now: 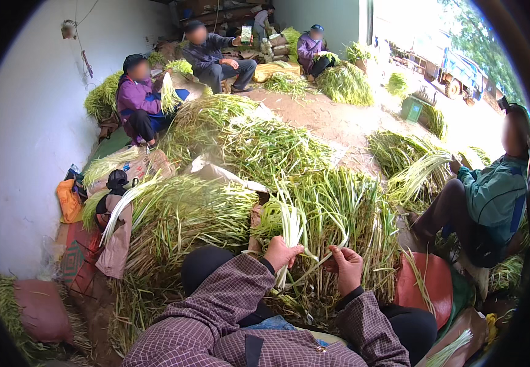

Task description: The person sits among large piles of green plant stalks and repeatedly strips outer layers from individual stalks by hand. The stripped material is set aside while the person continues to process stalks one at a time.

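My left hand (pixel 281 253) is closed around a small bundle of pale green vegetable stalks (pixel 292 225), whose whitish lengths stand up above the fist while a few ends hang below it. The fingers of my right hand (pixel 348 267) pinch a thin stalk (pixel 344 237) that bends upward, just right of the bundle. Both hands are held over my lap, in front of a large heap of long green stalks (pixel 356 197) with brownish lower ends. Another heap (pixel 191 211) lies to the left, with a pale finished-looking bunch (pixel 125 202) on its near side.
At the right a person in a green jacket (pixel 494 188) holds stalks, beside a red sack (pixel 425 284). Several people sit farther back among more heaps (pixel 274 142); one holds up a phone (pixel 246 35). A white wall (pixel 22 137) bounds the left. Outside stands a blue truck (pixel 462 69).
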A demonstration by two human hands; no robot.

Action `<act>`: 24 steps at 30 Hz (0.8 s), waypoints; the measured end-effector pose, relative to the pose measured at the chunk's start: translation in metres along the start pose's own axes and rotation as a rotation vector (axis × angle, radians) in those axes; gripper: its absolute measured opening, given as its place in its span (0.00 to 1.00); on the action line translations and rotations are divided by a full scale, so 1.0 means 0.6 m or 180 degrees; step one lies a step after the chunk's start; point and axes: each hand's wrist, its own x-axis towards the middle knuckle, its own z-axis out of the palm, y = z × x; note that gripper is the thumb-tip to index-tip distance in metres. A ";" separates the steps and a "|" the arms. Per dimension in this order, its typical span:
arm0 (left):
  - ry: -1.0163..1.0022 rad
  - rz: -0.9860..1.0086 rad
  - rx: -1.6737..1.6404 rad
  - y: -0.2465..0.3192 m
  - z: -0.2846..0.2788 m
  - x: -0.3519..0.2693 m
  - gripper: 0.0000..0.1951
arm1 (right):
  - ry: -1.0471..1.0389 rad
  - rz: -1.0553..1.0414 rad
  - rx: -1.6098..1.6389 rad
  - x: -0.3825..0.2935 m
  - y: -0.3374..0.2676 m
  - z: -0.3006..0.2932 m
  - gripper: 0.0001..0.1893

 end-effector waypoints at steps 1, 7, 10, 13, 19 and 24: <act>0.0023 0.0038 -0.0104 -0.001 -0.003 0.000 0.10 | -0.0014 0.0008 -0.0026 0.000 0.002 0.000 0.10; 0.0124 0.0070 -0.1405 0.034 -0.016 0.002 0.13 | -0.0092 0.0048 -0.0192 0.005 0.027 -0.014 0.09; -0.0477 -0.0048 -0.2972 0.023 -0.029 0.009 0.14 | -0.0100 0.0110 -0.0196 0.000 0.016 -0.002 0.08; -0.1003 0.0021 -0.3283 0.022 -0.010 -0.001 0.16 | -0.0082 0.0052 -0.0126 0.000 0.017 0.005 0.08; -0.0881 -0.0010 -0.1142 0.020 0.033 -0.036 0.11 | -0.0277 -0.0429 -0.0190 0.012 0.018 0.014 0.05; -0.0640 0.0143 -0.0811 0.009 0.045 -0.037 0.10 | -0.0199 -0.0659 -0.0153 0.014 0.021 0.022 0.04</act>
